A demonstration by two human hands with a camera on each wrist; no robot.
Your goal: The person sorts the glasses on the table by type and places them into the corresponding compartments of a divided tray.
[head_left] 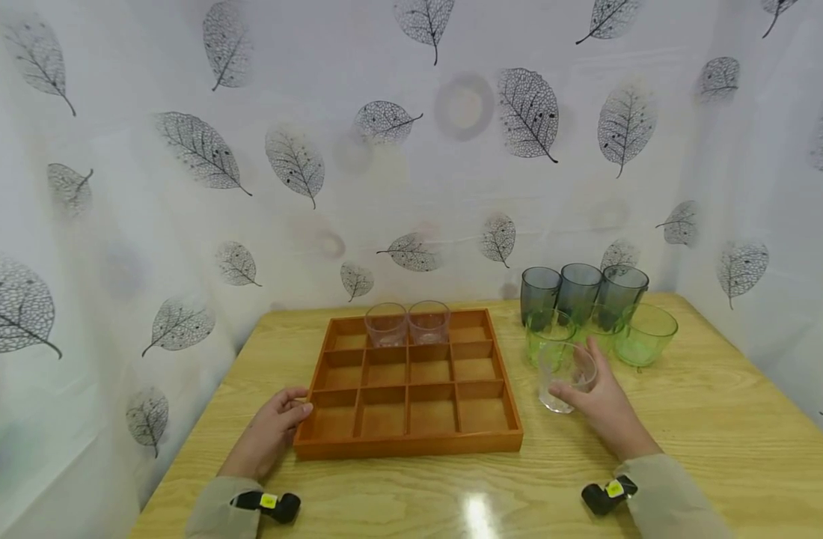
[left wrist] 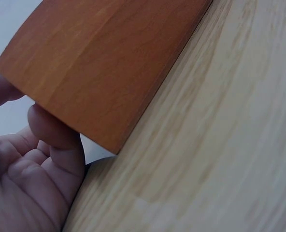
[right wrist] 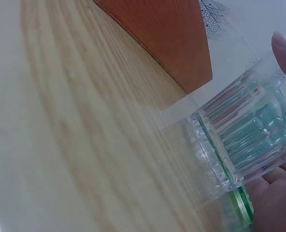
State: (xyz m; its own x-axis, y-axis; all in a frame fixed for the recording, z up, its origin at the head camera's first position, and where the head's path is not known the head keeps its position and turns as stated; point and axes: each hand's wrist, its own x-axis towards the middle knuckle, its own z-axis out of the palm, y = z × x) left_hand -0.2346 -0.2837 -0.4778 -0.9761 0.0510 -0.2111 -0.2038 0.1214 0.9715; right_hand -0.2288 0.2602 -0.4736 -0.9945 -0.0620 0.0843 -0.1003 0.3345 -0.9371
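An orange-brown wooden tray (head_left: pixel 408 447) with several square compartments lies on the table. My left hand (head_left: pixel 273 430) holds its left side near the front corner, bent fingers against the edge in the left wrist view. Two clear glasses (head_left: pixel 387 329) stand side by side in the middle compartments of its back row. Right of the tray, my right hand (head_left: pixel 603 404) holds another clear glass (right wrist: pixel 249 130), thumb on the near side and fingers round the far side. This glass has a ribbed lower wall; whether its base touches the table I cannot tell.
Green-tinted glasses (head_left: pixel 646 337) stand just behind the held glass, partly overlapping it in the head view. Behind them is a row of three taller grey-blue glasses (head_left: pixel 539 293). A white leaf-print curtain (head_left: pixel 452 202) hangs behind the wooden table (head_left: pixel 384 498).
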